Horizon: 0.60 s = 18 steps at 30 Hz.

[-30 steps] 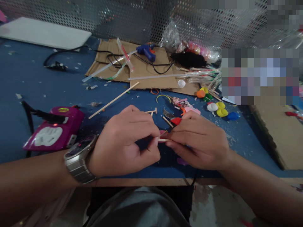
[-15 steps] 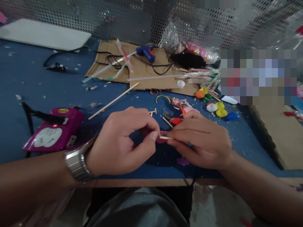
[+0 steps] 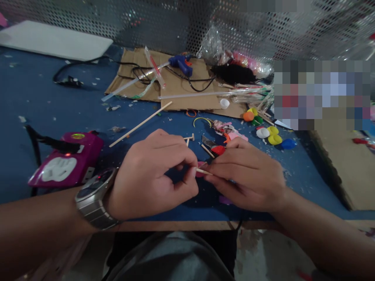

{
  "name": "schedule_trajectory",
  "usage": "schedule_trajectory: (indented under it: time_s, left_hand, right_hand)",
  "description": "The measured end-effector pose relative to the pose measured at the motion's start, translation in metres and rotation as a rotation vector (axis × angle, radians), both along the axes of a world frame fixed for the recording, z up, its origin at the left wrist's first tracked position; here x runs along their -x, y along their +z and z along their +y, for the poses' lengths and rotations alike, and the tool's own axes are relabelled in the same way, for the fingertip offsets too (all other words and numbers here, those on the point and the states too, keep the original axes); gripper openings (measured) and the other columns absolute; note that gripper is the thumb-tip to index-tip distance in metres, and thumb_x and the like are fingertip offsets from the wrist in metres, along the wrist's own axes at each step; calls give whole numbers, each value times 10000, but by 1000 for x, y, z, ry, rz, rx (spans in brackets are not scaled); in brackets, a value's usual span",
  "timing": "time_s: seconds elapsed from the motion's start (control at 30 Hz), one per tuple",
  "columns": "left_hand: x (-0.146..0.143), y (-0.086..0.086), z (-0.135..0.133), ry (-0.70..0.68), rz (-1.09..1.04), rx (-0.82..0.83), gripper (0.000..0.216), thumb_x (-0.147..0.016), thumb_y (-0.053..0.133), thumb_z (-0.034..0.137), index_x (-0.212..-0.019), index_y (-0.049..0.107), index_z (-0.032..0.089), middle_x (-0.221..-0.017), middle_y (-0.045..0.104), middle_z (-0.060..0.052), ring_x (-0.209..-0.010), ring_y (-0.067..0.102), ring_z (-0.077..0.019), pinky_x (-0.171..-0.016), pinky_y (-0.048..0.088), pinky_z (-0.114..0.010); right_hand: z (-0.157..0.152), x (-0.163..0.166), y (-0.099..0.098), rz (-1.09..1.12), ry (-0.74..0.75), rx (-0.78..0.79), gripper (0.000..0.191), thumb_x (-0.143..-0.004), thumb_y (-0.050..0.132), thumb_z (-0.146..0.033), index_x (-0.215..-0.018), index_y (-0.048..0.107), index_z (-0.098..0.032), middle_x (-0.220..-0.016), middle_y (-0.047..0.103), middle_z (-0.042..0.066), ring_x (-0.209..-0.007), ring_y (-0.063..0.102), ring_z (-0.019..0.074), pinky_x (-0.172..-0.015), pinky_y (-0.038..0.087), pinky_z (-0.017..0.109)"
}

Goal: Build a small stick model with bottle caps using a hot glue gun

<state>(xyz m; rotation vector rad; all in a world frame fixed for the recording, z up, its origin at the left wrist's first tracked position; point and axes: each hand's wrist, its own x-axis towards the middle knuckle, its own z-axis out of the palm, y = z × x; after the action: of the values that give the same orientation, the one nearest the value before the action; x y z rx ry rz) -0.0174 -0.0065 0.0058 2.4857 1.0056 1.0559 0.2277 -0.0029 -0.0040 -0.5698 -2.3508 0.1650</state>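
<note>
Blue scrap-strewn table (image 3: pixel 26 99), perforated panel (image 3: pixel 164 27) behind, wooden edge (image 3: pixel 181 225) in front, most space leftward near white board (image 3: pixel 55 41); left hand (image 3: pixel 155 175) and right hand (image 3: pixel 249 175) fingertips clamped on thin stick (image 3: pixel 204 171).

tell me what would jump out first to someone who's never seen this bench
Probably the left hand and right hand, which meet near the front edge with a thin pale stick held between them. Next, perhaps, the shiny magenta socket box with its glowing red light, at the left of the blue tabletop. Farther back, a blue glue gun stands out against brown cardboard.
</note>
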Motion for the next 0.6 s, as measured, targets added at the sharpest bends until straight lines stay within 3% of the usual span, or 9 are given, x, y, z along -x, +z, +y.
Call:
schedule_trajectory:
  time_s: [0.33, 0.6]
  left_hand:
    - [-1, -3, -1, 47, -18, 62, 121, -848, 615, 112, -811, 658, 218, -701, 645, 40, -649, 589, -143, -683, 454, -320]
    - [-4, 1, 1, -39, -135, 265, 129, -924, 604, 140, -811, 653, 181, -740, 639, 33, -647, 547, -96, -615, 428, -239]
  right_hand:
    - [-2, 0, 2, -14, -29, -31, 13, -1045, 780, -190, -1032, 777, -192, -914, 894, 39, -754, 815, 151, -785, 575, 359]
    - [0, -2, 3, 21, -14, -15, 39, -1053, 767, -165, -1060, 790, -196, -923, 907, 35, -767, 837, 156, -771, 557, 362]
